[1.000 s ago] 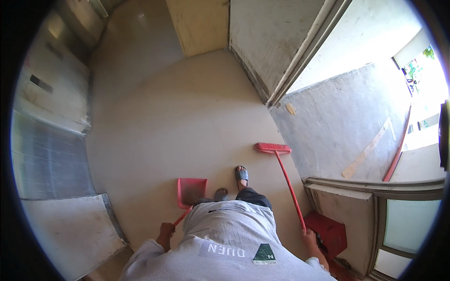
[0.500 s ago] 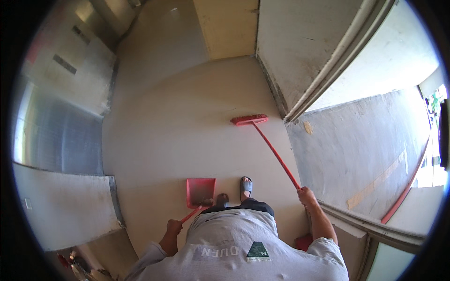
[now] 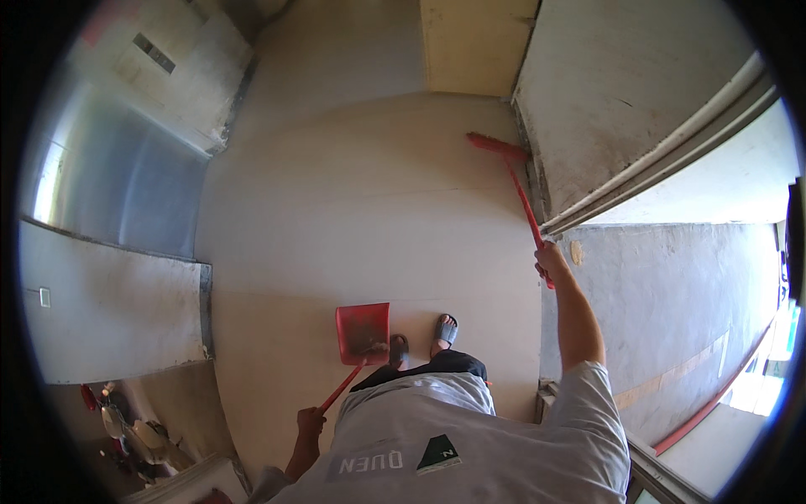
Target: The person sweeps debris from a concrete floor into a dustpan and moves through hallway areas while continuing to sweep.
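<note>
My right hand (image 3: 550, 262) is closed round the handle of a red broom (image 3: 522, 193), with that arm stretched forward and to the right. The broom's bristled head lies far off, close by the base of the right-hand wall. Down at the lower left, my left hand (image 3: 311, 421) grips the handle of a red dustpan (image 3: 353, 328). The pan sits just left of my feet, its open edge facing away from me. A greyish clump of debris (image 3: 366, 343) shows inside it.
Pale floor (image 3: 361, 227) runs ahead between walls. A door frame (image 3: 655, 147) juts out at right, beside a grey wall (image 3: 672, 294). On the left stand a shiny metal panel (image 3: 138, 176) and a white wall section (image 3: 117, 302). Cluttered items (image 3: 126, 428) sit at lower left.
My right hand has pushed the broom forward, and its head has moved farther away toward the right wall. The dustpan has stayed near my feet in my left hand.
</note>
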The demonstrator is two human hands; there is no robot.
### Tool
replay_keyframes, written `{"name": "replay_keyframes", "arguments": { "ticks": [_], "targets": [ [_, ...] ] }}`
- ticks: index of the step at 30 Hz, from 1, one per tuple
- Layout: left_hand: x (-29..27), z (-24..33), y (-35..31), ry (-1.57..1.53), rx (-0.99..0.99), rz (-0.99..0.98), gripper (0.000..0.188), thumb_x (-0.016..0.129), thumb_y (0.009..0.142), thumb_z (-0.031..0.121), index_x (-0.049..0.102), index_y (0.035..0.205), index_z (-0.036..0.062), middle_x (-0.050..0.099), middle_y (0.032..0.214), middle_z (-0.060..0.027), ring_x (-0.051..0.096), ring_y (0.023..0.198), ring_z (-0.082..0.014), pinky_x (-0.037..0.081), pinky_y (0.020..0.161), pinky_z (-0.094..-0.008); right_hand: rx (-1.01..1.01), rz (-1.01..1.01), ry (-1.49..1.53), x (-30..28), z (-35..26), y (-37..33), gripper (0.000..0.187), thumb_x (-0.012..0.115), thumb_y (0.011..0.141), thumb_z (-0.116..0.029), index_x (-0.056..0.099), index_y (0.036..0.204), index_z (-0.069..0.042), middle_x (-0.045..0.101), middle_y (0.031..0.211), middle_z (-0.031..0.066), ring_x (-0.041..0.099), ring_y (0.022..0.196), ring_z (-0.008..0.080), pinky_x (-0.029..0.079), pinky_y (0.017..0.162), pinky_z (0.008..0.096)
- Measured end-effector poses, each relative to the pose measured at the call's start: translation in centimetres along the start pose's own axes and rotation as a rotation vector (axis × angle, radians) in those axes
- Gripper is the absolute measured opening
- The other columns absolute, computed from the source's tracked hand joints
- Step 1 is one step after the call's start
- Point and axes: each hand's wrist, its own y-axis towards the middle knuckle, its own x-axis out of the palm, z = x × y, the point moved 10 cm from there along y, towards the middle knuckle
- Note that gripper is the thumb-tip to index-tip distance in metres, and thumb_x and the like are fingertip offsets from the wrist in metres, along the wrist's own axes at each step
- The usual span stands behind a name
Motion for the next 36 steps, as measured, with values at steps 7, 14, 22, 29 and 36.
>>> {"name": "replay_keyframes", "arguments": {
  "ticks": [7,14,22,29,36],
  "targets": [
    [-0.9,-4.1,1.2,-0.066,0.030,0.098,0.030,0.057,0.080,0.019,0.060,0.059,-0.0022,0.055,0.052,-0.0117,0.053,0.043,-0.0183,0.042,0.042,-0.0369,0.033,-0.020,-0.151,11.1,4.7,1.7,0.014,0.049,0.081,-0.001,0.044,0.094,-0.001,0.053,0.056,0.0136,0.054,0.039,0.0267,0.043,0.032,0.0420],
    [-0.3,-5.0,5.9,0.399,0.491,0.202,0.030,0.056,0.080,0.018,0.058,0.061,-0.0052,0.057,0.057,-0.0218,0.057,0.052,-0.0343,0.046,0.055,-0.0450,0.048,-0.046,-0.440,14.2,11.5,-17.0,0.033,0.045,0.083,-0.005,0.042,0.115,-0.004,0.058,0.069,0.0197,0.060,0.051,0.0324,0.046,0.039,0.0435],
    [-1.7,-6.5,10.9,0.382,0.433,0.161,0.031,0.055,0.078,0.022,0.063,0.062,-0.0039,0.058,0.056,-0.0221,0.058,0.053,-0.0357,0.044,0.055,-0.0473,-0.041,-0.196,-0.669,13.5,1.7,-27.3,0.052,0.048,0.086,-0.019,0.036,0.137,-0.011,0.065,0.079,0.0234,0.065,0.070,0.0391,0.052,0.061,0.0486],
    [-1.2,-9.4,11.7,-0.013,0.224,0.103,0.030,0.056,0.079,0.018,0.058,0.057,-0.0027,0.053,0.048,-0.0135,0.054,0.042,-0.0229,0.041,0.045,-0.0422,-0.240,-0.485,-1.038,23.8,-8.8,-23.7,0.055,0.049,0.093,-0.035,0.031,0.142,-0.019,0.066,0.092,0.0213,0.065,0.087,0.0378,0.050,0.074,0.0498],
    [-2.0,-6.4,8.6,0.024,0.464,0.082,0.028,0.055,0.081,0.016,0.060,0.058,0.0007,0.054,0.047,-0.0083,0.051,0.038,-0.0189,0.039,0.038,-0.0367,-0.520,-0.672,-1.274,36.9,-14.5,-18.5,0.048,0.055,0.086,-0.026,0.043,0.132,-0.020,0.067,0.100,0.0106,0.065,0.093,0.0299,0.053,0.072,0.0460]
  ]
}}
